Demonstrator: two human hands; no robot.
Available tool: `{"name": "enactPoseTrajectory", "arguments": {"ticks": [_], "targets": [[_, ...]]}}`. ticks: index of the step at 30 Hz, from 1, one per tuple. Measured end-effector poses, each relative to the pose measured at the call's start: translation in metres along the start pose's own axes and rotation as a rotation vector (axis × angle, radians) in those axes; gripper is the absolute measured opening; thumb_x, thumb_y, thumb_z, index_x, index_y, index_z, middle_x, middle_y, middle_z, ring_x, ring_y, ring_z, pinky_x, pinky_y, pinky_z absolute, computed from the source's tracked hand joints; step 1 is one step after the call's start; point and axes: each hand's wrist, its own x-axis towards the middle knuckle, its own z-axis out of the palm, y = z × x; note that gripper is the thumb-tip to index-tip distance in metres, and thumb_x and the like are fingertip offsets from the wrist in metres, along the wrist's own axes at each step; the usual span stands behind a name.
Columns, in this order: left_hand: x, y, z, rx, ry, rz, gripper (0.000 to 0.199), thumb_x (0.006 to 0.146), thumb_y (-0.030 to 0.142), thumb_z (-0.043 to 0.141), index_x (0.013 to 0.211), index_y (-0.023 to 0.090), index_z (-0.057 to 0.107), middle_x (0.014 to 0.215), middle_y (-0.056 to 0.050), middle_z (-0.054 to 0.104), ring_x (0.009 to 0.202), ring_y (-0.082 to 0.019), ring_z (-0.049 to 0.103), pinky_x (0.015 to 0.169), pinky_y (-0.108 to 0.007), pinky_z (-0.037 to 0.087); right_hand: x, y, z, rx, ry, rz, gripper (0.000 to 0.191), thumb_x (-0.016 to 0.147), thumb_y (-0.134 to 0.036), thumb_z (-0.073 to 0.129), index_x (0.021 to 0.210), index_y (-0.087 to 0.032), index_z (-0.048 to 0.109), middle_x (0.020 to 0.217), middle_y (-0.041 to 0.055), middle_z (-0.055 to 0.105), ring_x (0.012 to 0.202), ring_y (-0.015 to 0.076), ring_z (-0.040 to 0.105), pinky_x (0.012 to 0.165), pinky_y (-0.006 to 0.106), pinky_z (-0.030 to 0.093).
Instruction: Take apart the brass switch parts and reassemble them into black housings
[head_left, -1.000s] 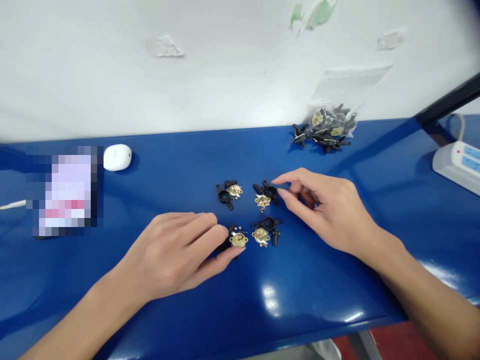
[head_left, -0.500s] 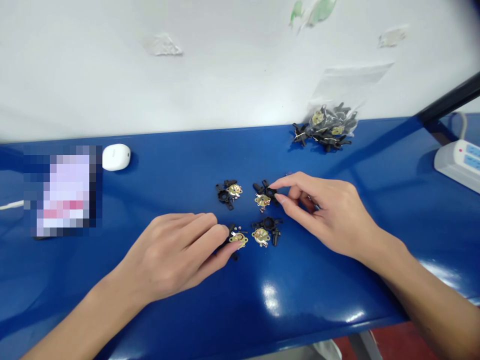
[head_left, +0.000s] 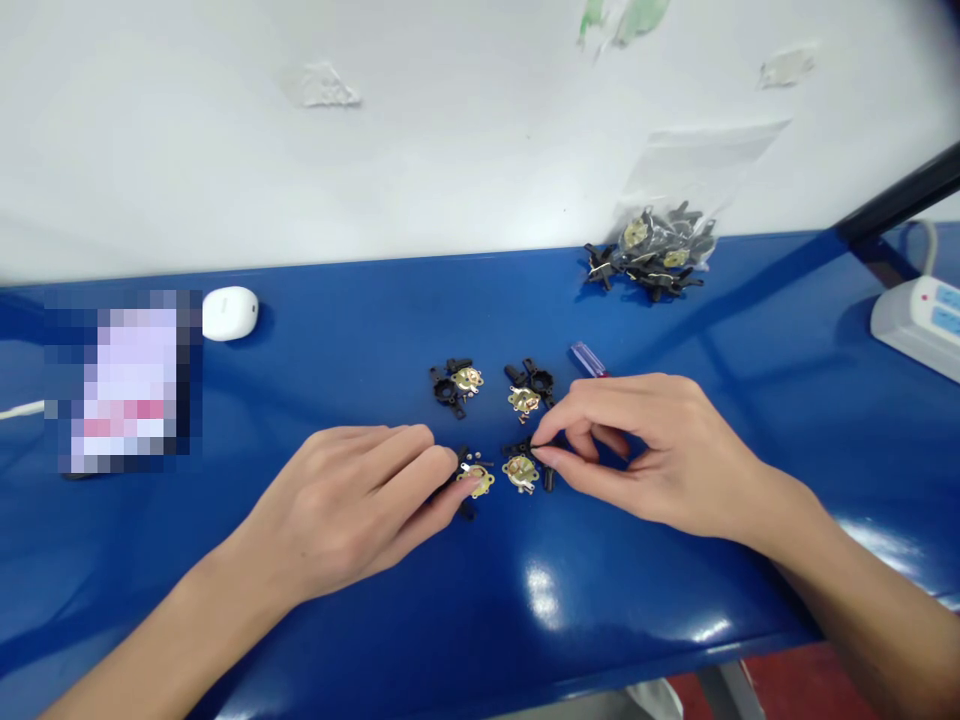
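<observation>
Four-part groups aside, small parts lie in separate clusters on the blue table. My left hand point(head_left: 360, 505) rests over the front-left cluster, fingers curled, thumb tip against a round brass-coloured plate point(head_left: 478, 480); its fingers hide black parts there. My right hand point(head_left: 652, 445) pinches at a black plastic ring part point(head_left: 517, 447) in the front-right cluster, largely covering it. Beside that lie another brass plate point(head_left: 520, 471) and a black peg-like piece point(head_left: 549, 480). Behind are a back-left cluster with a brass plate point(head_left: 466, 379) and a back-right one with a black ring point(head_left: 541, 382) and small screws point(head_left: 523, 418).
A purple-handled tool point(head_left: 587, 359) lies behind my right hand. A clear bag point(head_left: 675, 240) of similar parts leans on the wall, loose black parts beside it. A white case point(head_left: 231, 313) and blurred phone point(head_left: 135, 380) lie left; a power strip point(head_left: 919, 320) stands right.
My right hand has moved from the back-right cluster toward me, to the front-right cluster, and its fingertips have closed together. The purple handle has come into view. My left hand stays put.
</observation>
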Motion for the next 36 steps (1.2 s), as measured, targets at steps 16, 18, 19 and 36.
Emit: {"name": "enactPoseTrajectory", "arguments": {"ticks": [16,18,19,36], "targets": [[-0.002,0.000,0.001,0.006,-0.012,0.002,0.014,0.114,0.025,0.063,0.100,0.021,0.063,0.079,0.001,0.073,0.056,-0.017,0.064,0.052,-0.037,0.047,-0.003,0.003,-0.015,0.116,-0.234,0.157,0.022,0.094,-0.017,0.081,0.110,-0.031,0.082,0.090,-0.0029,0.062,0.074,0.0117,0.062,0.063,0.026,0.050],[-0.002,-0.001,0.001,0.015,-0.008,0.005,0.015,0.115,0.026,0.061,0.100,0.021,0.062,0.079,0.001,0.073,0.056,-0.017,0.064,0.053,-0.036,0.048,-0.003,0.005,-0.015,0.069,-0.216,0.158,0.018,0.098,-0.021,0.079,0.112,-0.031,0.081,0.087,-0.0031,0.060,0.071,0.0123,0.060,0.065,0.027,0.052],[-0.001,-0.001,0.001,0.019,-0.005,0.006,0.016,0.115,0.026,0.060,0.100,0.021,0.062,0.079,0.001,0.073,0.056,-0.017,0.064,0.053,-0.036,0.048,-0.002,0.006,-0.014,0.049,-0.200,0.158,0.015,0.099,-0.023,0.078,0.113,-0.031,0.080,0.085,-0.0031,0.059,0.070,0.0126,0.059,0.065,0.028,0.052],[0.001,0.000,0.000,0.014,-0.008,0.007,0.015,0.115,0.024,0.061,0.100,0.021,0.063,0.078,0.000,0.073,0.056,-0.017,0.064,0.051,-0.037,0.048,-0.002,0.014,-0.001,-0.079,-0.128,0.084,0.016,0.105,-0.034,0.078,0.114,-0.021,0.078,0.080,-0.0043,0.057,0.072,0.0145,0.060,0.072,0.033,0.048]]}}
